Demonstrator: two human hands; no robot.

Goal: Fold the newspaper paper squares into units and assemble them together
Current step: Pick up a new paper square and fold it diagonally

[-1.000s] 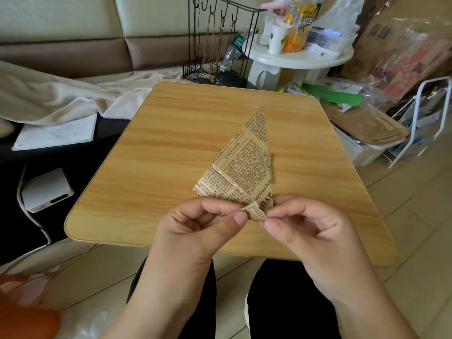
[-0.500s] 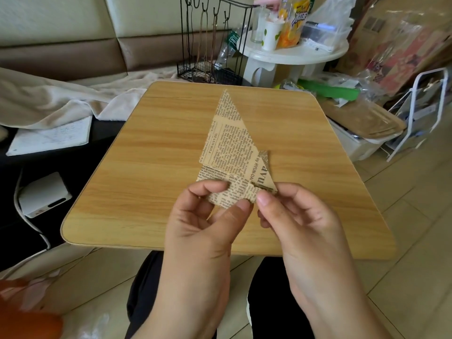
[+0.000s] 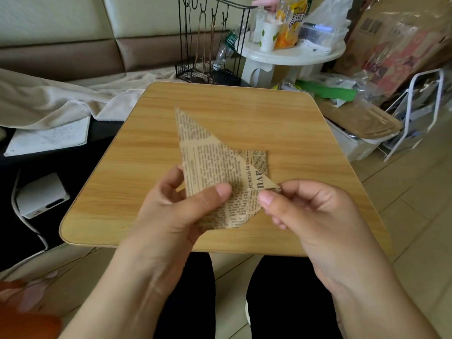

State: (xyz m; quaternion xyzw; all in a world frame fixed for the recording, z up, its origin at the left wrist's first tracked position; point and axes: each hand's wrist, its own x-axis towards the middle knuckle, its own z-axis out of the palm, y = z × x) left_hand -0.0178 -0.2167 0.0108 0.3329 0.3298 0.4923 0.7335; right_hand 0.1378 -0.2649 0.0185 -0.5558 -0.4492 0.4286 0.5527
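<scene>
A folded newspaper unit [image 3: 210,162], tan with black print, is held above the wooden table [image 3: 281,123]. Its long point aims up and to the left, and a second folded flap shows behind it at the right. My left hand [image 3: 176,211] grips the unit's lower part, thumb lying across the front and fingers behind. My right hand [image 3: 310,211] pinches the right corner tip between thumb and forefinger. The unit's bottom edge is partly hidden behind my left thumb.
A black wire rack [image 3: 210,45] stands past the table's far edge. A white round stool [image 3: 291,57] with a cup and snack bag is at the back right. A beige cloth [image 3: 49,101] lies left, a white box [image 3: 41,194] lower left.
The unit has been turned anticlockwise: its long point swung from upper right to upper left. My hands moved with it and my left thumb now lies across the front.
</scene>
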